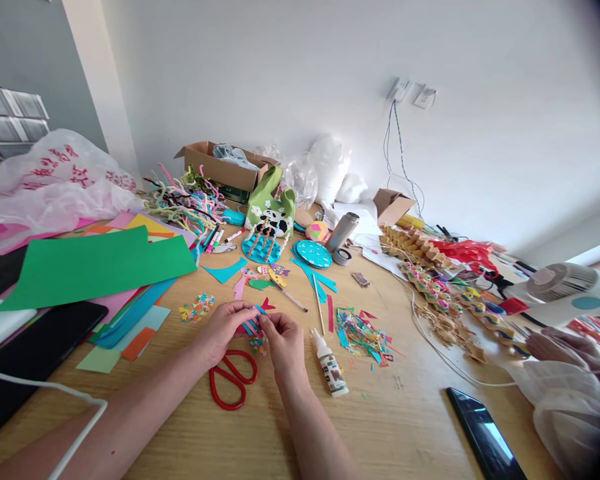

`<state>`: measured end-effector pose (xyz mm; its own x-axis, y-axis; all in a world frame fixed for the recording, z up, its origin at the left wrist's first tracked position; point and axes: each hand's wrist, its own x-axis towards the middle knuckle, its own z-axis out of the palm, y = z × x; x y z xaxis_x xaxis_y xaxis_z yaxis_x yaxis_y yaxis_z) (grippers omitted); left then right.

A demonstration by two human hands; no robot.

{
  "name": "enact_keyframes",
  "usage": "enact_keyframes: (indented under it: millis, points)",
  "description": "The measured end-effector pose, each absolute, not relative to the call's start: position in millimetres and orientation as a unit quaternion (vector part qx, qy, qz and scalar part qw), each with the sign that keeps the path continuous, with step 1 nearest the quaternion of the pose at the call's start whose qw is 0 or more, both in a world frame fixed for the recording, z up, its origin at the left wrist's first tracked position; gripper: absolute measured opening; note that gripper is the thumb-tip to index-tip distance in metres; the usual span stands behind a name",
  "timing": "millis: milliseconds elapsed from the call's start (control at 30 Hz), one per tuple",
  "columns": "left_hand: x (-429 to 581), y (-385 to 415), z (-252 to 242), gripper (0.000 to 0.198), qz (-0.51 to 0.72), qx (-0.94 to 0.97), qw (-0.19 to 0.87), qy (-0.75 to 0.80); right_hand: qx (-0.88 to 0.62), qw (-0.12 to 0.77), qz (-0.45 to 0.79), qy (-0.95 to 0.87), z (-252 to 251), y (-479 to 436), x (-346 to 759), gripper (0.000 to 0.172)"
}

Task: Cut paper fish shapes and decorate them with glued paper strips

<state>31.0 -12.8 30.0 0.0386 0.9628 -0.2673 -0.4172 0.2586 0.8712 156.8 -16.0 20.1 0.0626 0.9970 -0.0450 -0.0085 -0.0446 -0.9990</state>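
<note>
Both my hands meet over the middle of the table, fingertips pinched on narrow blue paper strips (251, 327). My left hand (227, 330) grips the strips from the left, and my right hand (283, 340) pinches their upper end. Just below them lie red-handled scissors (234, 380), their blades hidden under my hands. To the right of my right hand a white glue bottle (330, 367) lies on its side. Small colourful paper bits (257, 345) show beneath my fingers. Beyond are a pencil-like stick (319, 303) and a thin pen (293, 297).
Green paper sheets (100, 263) cover the left side. Blue dotted discs (314, 254), a panda bag (271, 210) and a metal flask (343, 231) stand behind. Paper scraps (365, 337) lie right. A phone (485, 433), fan (570, 293) and another person's hand (565, 347) are far right.
</note>
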Motion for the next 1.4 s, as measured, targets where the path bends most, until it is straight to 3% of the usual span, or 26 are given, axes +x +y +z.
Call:
enact_keyframes:
  millis: [1033,1400]
  points:
    - [32.0,-11.6,25.0,0.017,0.536,0.324,0.628,0.461,-0.534,0.502,0.487,-0.474,22.0,-16.9,157.9,0.022]
    - [32.1,-13.9,27.6,0.022,0.527,0.31,0.644,0.459,-0.544,0.503,0.483,-0.467,23.5,-17.5,156.7,0.021]
